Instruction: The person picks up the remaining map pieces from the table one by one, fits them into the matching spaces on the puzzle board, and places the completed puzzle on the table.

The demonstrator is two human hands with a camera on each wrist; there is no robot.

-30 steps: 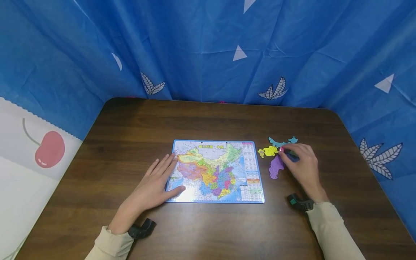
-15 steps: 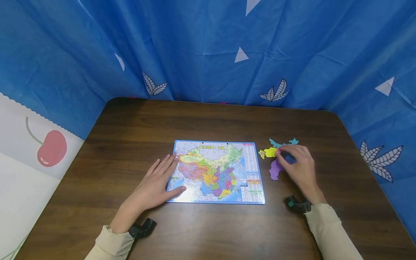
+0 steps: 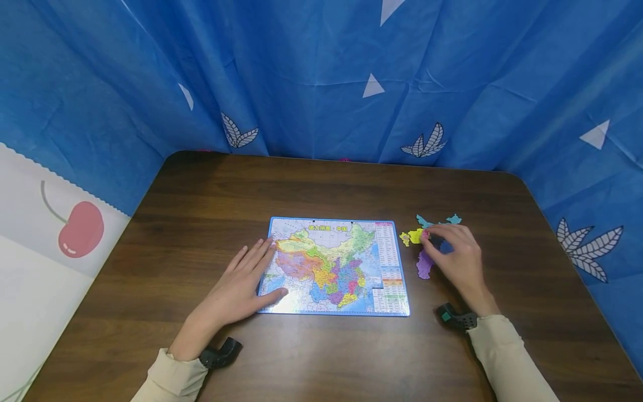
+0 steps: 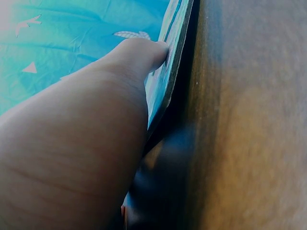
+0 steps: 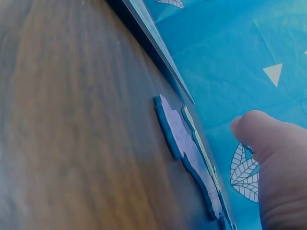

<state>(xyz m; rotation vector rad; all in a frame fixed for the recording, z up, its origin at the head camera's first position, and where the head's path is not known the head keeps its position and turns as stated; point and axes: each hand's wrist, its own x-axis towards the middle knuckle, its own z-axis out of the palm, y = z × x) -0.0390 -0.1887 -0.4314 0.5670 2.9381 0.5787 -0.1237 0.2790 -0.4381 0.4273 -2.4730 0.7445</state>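
Note:
My left hand (image 3: 240, 287) rests, fingers straight, on the left edge of a map puzzle board (image 3: 329, 238); its thumb lies over the lower left corner. To the right of the board, thumb and forefinger of my right hand (image 3: 462, 262) pinch a small pink puzzle piece (image 3: 425, 234), mostly covered by the fingertips. Around that hand lie a yellow piece (image 3: 414, 236), a purple piece (image 3: 424, 266), a teal piece (image 3: 424, 221) and a dark blue piece (image 3: 446, 246) partly hidden by the fingers. The purple piece (image 5: 184, 143) also shows flat on the table in the right wrist view.
A brown wooden table (image 3: 321, 357) carries everything. Behind its far edge hangs a blue curtain (image 3: 311, 100) with leaf and triangle prints. A small patterned yellow piece (image 3: 404, 239) lies between the board and the other loose pieces.
My right hand has moved slightly left with the pink piece, over the yellow piece's right part, uncovering more of the dark blue piece. The left hand keeps its place on the board.

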